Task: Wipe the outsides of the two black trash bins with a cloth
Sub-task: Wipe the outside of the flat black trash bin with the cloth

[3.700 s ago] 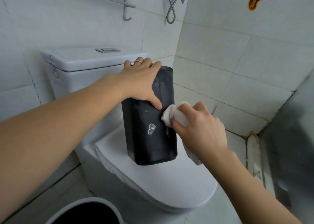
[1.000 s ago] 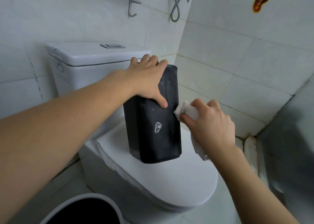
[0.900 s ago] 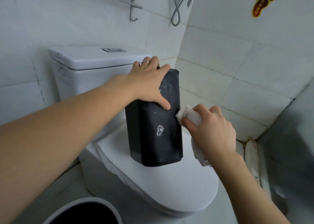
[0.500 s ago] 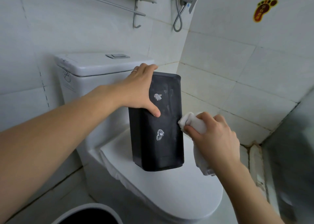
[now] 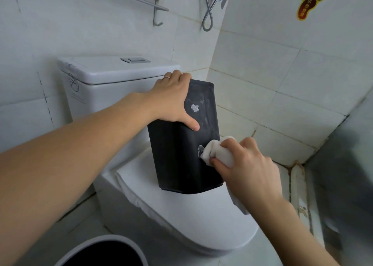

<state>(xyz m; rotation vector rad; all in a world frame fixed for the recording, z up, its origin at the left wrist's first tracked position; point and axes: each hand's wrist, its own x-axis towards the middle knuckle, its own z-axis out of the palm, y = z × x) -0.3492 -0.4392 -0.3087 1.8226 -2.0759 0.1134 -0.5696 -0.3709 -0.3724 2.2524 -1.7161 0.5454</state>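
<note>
Left hand (image 5: 171, 102) grips the black bin (image 5: 181, 160) on the toilet lid (image 5: 201, 221); right hand (image 5: 248, 169), pinching the cloth (image 5: 216, 152), has dropped onto the lower white smear (image 5: 200, 149); upper smear (image 5: 194, 108) remains.

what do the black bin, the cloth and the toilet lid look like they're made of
The black bin looks like matte plastic: smooth dull walls with rounded corners and whitish smears, though the look alone can't rule out coated metal. The cloth in the right hand seems soft white fabric, bunching and hanging limp. The toilet lid looks like glossy white plastic or ceramic, showing soft reflections.
</note>
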